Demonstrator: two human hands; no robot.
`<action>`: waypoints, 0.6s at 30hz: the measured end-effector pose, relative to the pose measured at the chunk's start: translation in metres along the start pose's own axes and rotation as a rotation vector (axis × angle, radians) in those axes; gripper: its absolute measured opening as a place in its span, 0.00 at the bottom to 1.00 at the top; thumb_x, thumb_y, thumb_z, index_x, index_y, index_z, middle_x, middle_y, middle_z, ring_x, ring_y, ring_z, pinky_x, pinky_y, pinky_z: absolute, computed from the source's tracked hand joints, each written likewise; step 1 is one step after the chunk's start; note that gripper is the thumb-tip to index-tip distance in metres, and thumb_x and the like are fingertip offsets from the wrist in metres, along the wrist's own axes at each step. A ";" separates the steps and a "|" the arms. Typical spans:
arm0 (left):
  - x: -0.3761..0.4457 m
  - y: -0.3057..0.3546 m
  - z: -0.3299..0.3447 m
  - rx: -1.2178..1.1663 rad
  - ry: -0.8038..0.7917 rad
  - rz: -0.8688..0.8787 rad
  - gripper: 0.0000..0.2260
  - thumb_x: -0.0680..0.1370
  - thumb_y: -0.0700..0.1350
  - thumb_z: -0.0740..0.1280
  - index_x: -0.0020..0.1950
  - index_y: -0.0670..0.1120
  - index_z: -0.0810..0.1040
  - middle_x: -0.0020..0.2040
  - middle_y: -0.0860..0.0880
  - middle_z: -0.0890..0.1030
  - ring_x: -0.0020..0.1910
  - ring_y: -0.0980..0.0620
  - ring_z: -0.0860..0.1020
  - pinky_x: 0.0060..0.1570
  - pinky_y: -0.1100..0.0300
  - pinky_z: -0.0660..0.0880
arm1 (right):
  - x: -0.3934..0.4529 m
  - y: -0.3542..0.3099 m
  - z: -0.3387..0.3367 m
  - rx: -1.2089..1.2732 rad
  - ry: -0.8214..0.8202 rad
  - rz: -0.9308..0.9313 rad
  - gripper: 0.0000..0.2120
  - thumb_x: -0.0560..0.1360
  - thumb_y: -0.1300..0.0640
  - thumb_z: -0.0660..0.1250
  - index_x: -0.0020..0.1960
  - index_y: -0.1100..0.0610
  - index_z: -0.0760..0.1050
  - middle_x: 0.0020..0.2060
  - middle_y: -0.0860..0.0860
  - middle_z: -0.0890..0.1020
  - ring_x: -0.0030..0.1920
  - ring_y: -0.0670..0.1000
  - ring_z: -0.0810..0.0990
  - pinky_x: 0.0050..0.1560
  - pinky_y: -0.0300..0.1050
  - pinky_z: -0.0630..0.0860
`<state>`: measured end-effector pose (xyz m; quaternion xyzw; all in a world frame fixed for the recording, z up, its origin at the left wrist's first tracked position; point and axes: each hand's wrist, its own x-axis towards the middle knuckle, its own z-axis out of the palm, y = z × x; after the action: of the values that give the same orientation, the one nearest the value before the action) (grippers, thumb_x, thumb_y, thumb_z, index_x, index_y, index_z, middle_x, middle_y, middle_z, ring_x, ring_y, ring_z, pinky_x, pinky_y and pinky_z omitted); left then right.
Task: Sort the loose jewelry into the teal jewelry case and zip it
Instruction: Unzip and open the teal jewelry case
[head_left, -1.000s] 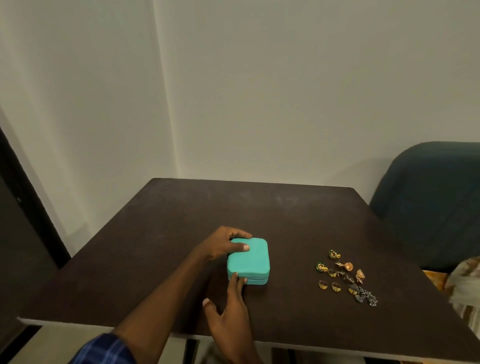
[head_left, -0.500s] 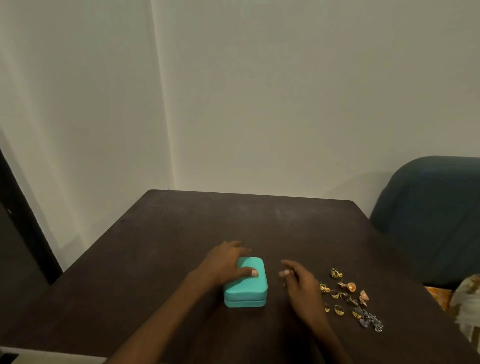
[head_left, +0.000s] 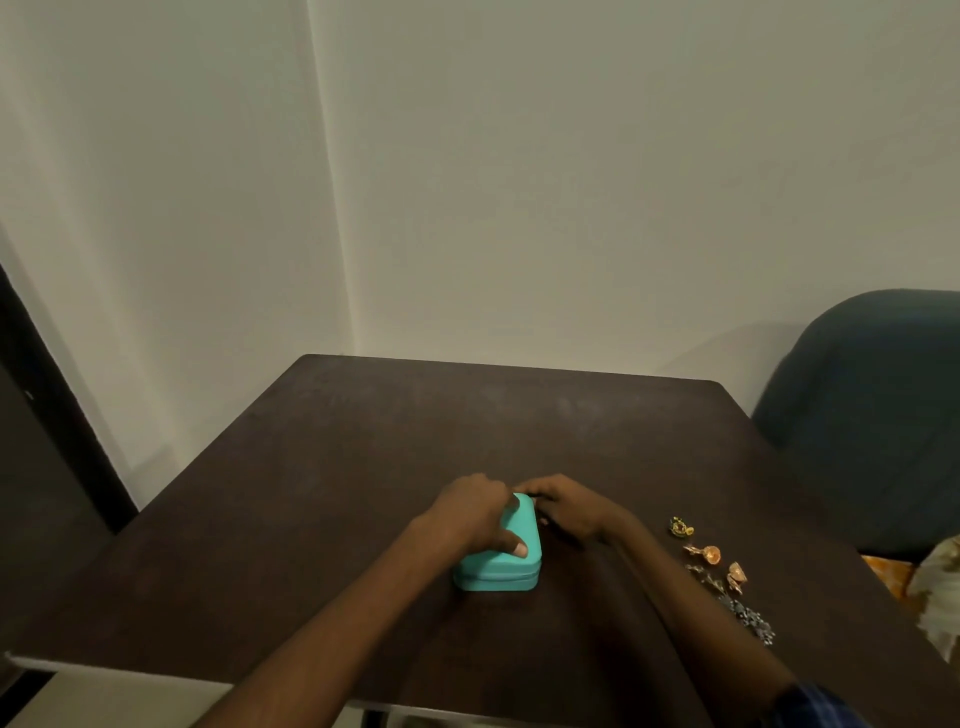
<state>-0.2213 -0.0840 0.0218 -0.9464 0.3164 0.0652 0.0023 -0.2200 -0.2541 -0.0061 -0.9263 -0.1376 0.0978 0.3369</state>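
Dark tabletop (head_left: 322, 519) against a plain wall: from my head camera, the teal jewelry case (head_left: 501, 558) sits closed mid-table, my left hand (head_left: 470, 512) curled over it, thumb pressed on the lid. My right hand (head_left: 563, 506) reaches its far corner; I cannot tell what the fingers pinch (likely the zipper pull). Opening comes first. Loose jewelry (head_left: 719, 569) waits well to the right. Half a second ago my right hand hovered beside the case.

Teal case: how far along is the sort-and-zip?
Done: nothing sorted. In hand: the left hand holds the shut teal case; the right hand is at its far end, contact hidden. Left: open it, move the loose jewelry from the table, zip.
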 end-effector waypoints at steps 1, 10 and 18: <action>0.000 0.000 -0.001 0.003 0.002 -0.003 0.30 0.71 0.62 0.67 0.66 0.45 0.72 0.58 0.44 0.78 0.55 0.45 0.75 0.49 0.53 0.71 | 0.002 0.001 -0.001 -0.015 0.003 -0.007 0.17 0.77 0.69 0.56 0.61 0.60 0.76 0.45 0.47 0.83 0.42 0.44 0.78 0.49 0.40 0.74; -0.002 0.001 -0.004 0.014 -0.027 -0.011 0.31 0.72 0.63 0.66 0.67 0.45 0.70 0.59 0.45 0.77 0.56 0.45 0.74 0.51 0.53 0.71 | 0.016 -0.002 -0.002 -0.150 -0.081 -0.002 0.14 0.79 0.66 0.55 0.59 0.63 0.76 0.51 0.52 0.76 0.51 0.48 0.73 0.52 0.38 0.67; -0.002 0.001 -0.004 0.006 -0.034 -0.015 0.31 0.71 0.63 0.66 0.68 0.46 0.71 0.59 0.45 0.77 0.57 0.45 0.74 0.54 0.51 0.72 | 0.015 0.003 -0.002 -0.155 -0.063 -0.076 0.15 0.79 0.67 0.55 0.59 0.62 0.77 0.43 0.37 0.72 0.44 0.39 0.73 0.49 0.31 0.67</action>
<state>-0.2234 -0.0839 0.0257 -0.9474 0.3096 0.0804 0.0107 -0.2043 -0.2531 -0.0079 -0.9401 -0.1905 0.1031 0.2632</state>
